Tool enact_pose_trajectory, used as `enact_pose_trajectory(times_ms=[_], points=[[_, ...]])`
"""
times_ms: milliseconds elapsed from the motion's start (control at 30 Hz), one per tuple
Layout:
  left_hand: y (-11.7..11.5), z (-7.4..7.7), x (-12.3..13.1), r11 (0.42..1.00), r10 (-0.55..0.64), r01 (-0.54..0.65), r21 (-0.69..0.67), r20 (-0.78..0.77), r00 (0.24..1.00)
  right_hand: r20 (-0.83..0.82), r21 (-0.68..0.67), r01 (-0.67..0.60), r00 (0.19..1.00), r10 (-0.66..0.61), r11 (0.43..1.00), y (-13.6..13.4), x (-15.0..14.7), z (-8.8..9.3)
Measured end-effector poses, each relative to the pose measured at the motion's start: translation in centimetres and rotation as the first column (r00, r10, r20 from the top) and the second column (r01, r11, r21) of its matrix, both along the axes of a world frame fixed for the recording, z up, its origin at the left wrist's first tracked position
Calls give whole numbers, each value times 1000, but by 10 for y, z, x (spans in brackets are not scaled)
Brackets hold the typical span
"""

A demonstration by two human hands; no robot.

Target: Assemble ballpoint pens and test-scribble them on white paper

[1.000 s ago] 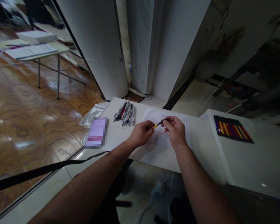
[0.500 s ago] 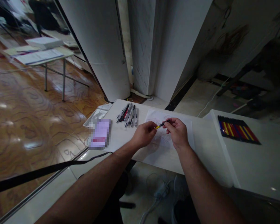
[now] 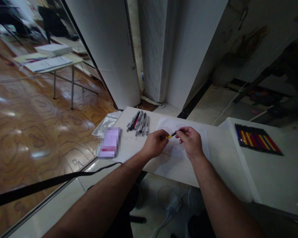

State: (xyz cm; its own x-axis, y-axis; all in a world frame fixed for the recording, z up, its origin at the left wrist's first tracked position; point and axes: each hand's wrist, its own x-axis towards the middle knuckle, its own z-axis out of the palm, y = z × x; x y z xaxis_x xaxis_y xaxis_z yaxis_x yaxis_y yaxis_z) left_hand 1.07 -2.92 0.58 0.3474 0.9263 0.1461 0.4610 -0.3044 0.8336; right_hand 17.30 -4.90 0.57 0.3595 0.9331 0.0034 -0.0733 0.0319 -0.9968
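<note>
Both of my hands hold a thin yellow-and-black pen over a sheet of white paper. My left hand pinches the yellow end, and my right hand has its thumb and fingers closed on the dark end. Faint sketchy lines show on the paper, partly covered by my hands. Left of the sheet, a loose pile of pens lies on the white table, mostly clear-barrelled with some black and red.
A blurred-out purple phone-like object lies at the table's left edge. A pack of coloured pens rests on the white surface at right. Below the table are a cable and power strip. A folding table stands further left.
The whole view has shifted slightly to the right. Both hands keep their grip on the pen, with little visible change in their pose.
</note>
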Motion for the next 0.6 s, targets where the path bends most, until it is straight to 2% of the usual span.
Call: enact_pose_trajectory(times_ms=[267,600], points=[[-2,0,0,1000,21,-21,-22,-6,1000,40,-25,10,999,-9,1000,-3,-1,2],[-2,-3,-1,1000,-9,9,-10,40,999,95,-24,-4,995,6,1000,-4,0,-4]])
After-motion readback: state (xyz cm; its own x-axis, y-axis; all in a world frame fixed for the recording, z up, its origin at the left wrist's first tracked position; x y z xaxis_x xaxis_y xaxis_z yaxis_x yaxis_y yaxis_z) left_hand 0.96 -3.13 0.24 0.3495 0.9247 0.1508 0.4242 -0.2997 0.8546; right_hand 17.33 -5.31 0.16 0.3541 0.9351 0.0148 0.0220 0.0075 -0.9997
